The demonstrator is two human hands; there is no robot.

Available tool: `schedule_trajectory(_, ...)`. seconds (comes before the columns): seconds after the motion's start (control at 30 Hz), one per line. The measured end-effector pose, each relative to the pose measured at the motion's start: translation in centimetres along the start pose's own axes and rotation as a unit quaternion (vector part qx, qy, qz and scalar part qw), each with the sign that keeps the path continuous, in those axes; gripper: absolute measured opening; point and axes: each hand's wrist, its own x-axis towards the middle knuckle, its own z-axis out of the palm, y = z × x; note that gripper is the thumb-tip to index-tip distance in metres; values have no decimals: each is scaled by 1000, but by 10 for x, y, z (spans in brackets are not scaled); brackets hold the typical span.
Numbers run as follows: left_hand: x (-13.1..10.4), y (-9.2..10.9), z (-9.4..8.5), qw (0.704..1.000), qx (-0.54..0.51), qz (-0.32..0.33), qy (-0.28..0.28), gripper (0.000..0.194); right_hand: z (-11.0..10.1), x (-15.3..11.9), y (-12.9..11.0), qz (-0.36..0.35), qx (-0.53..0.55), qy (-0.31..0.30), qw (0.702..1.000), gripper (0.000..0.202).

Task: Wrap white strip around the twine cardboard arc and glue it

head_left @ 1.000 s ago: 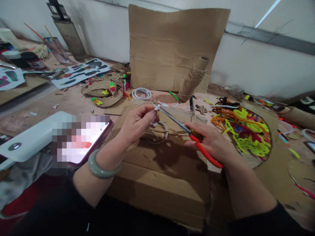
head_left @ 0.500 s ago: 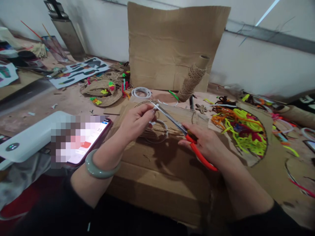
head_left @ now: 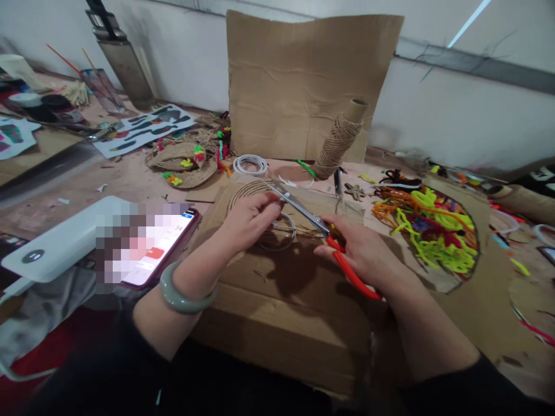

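Observation:
My left hand (head_left: 255, 218), with a pale green bangle (head_left: 186, 296) on its wrist, is closed in a pinch on a thin white strip (head_left: 286, 196) whose tip shows at the fingertips. A thin white loop (head_left: 289, 234) hangs just below these fingers; whether it joins the strip I cannot tell. My right hand (head_left: 362, 245) grips scissors (head_left: 303, 212) with red-orange handles. Their blades point up and left, close beside the left fingertips, and look closed. Under both hands, coiled twine (head_left: 247, 189) lies on a cardboard box (head_left: 277, 320).
Behind stand a cardboard sheet (head_left: 303, 75) and a leaning twine spool (head_left: 338, 141). A white coil (head_left: 250, 165) and a decorated twine piece (head_left: 182, 164) lie farther back. Left are a phone (head_left: 151, 248) and a white power bank (head_left: 65, 240); right, colourful pipe cleaners (head_left: 437, 231).
My left fingertips have shifted slightly right, towards the blades. The blades have drawn together around the strip's end, and less white shows past the fingers. The view has shifted slightly.

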Motion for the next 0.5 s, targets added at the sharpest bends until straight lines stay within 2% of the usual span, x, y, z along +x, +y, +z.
schedule_trajectory(0.2, -2, 1, 2, 1000, -27, 0, -9, 16, 1, -3, -4, -14, 45, 8, 999, 42)
schedule_trajectory(0.5, -1, 0, 0, 999, -46, -3, -20, 17, 0, -1, -8, -8, 54, 16, 998, 35)
